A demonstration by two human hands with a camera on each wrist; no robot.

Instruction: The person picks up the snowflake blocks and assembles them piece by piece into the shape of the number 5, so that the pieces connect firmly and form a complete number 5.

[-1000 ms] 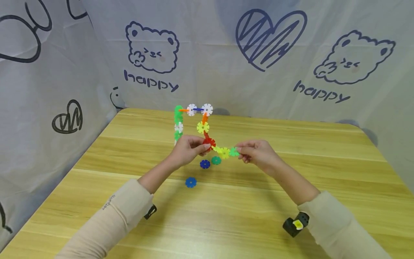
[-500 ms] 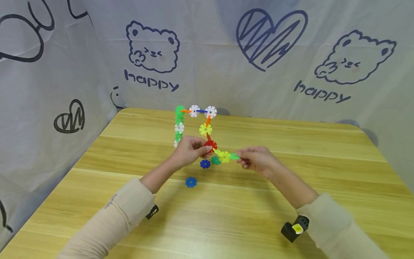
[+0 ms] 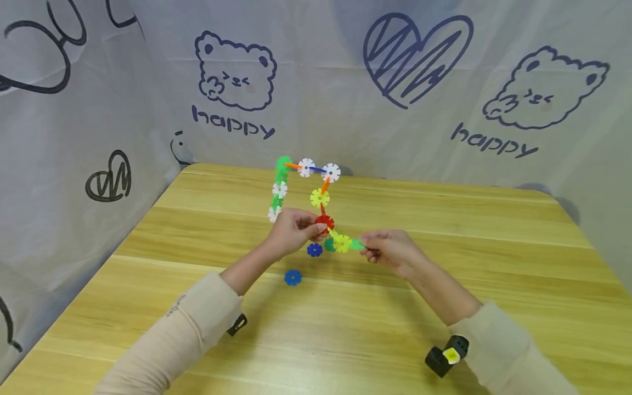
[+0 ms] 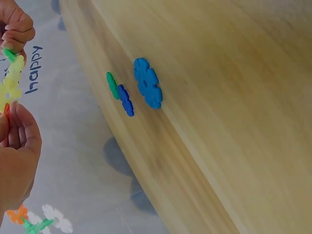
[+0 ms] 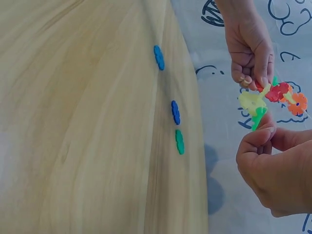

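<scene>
Above a wood-grain table [image 3: 345,334], I see the left hand [image 3: 292,233] pinching a notched red plastic disc [image 3: 327,221] and the right hand [image 3: 393,251] pinching a notched light-green plastic disc [image 3: 356,244], both in one raised multicoloured chain [image 3: 306,167]. I judge the joining well along: loose bright-blue [image 3: 293,277], dark-blue [image 3: 314,250] and teal-green discs [image 3: 329,244] lie unjoined below.

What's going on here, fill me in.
A person is handling a chain of notched discs, held up above the table. The left hand pinches a red disc in it, and the right hand pinches a green disc that touches a yellow disc of the chain. Three loose discs lie on the table: bright blue, dark blue and teal.
</scene>
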